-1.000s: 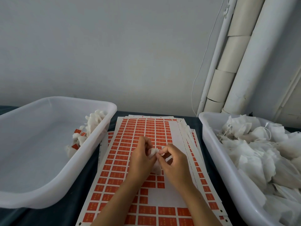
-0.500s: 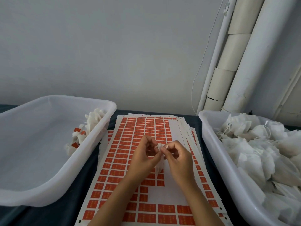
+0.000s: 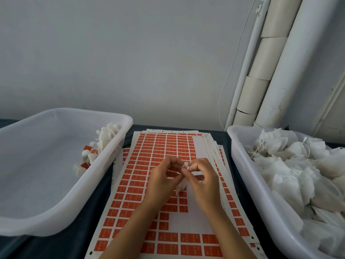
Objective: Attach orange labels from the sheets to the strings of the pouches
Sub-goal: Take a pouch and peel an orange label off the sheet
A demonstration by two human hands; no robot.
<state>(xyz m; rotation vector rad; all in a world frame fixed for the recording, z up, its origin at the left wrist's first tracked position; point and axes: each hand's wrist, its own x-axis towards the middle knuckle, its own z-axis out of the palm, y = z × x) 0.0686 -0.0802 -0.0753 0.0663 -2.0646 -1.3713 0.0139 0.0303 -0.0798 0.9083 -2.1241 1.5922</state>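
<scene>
Gauzy white pouch is hanging point-down between both hands, left hand and right hand pinching its string

left hand: bare, no glove, no ring in view
right hand: bare, no glove, no ring in view
fingernails: short, plain, no polish to see
wrists: no watch, no bracelet
forearms: bare up to the bottom edge of the picture
sleeves: not in view
</scene>
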